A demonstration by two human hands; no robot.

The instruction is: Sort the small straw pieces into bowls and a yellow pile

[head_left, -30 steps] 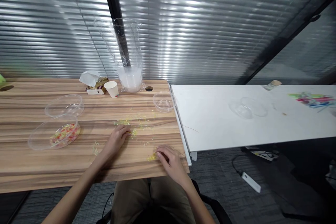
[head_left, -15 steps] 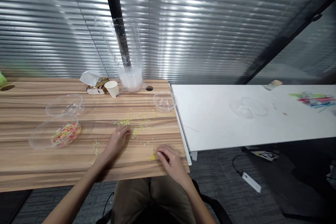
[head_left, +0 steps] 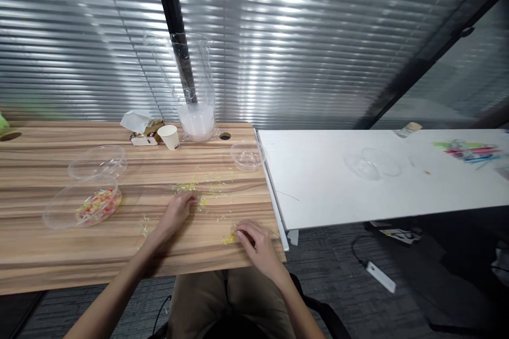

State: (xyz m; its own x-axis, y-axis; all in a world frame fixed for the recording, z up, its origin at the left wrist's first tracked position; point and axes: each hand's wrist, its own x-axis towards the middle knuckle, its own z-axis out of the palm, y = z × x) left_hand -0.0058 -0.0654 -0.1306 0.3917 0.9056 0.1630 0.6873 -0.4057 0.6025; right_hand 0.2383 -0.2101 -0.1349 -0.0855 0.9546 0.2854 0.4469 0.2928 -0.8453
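Observation:
My left hand [head_left: 180,211] rests on the wooden table with its fingers drawn together beside scattered small yellow-green pieces [head_left: 186,185]. Whatever its fingertips hold, if anything, is too small to make out. Closer to the front edge, my right hand [head_left: 258,246] has thumb and fingers pinched at a little heap of yellow pieces [head_left: 229,238]. What sits in that pinch is hidden. To the left, a clear plastic bowl [head_left: 113,183] contains many red, yellow and orange pieces, with a clear round lid or rim leaning over it. A second clear container [head_left: 97,161] stands behind.
At the back are a tissue pack [head_left: 145,135], a paper cup [head_left: 169,137] and a plastic bag of clear containers [head_left: 198,119]. A clear bowl [head_left: 248,157] stands near the table joint. The white table [head_left: 310,185] bears clear containers [head_left: 371,164] and colourful sticks [head_left: 469,151].
Both hands stay almost in place, fingers still closed. The view has shifted very slightly.

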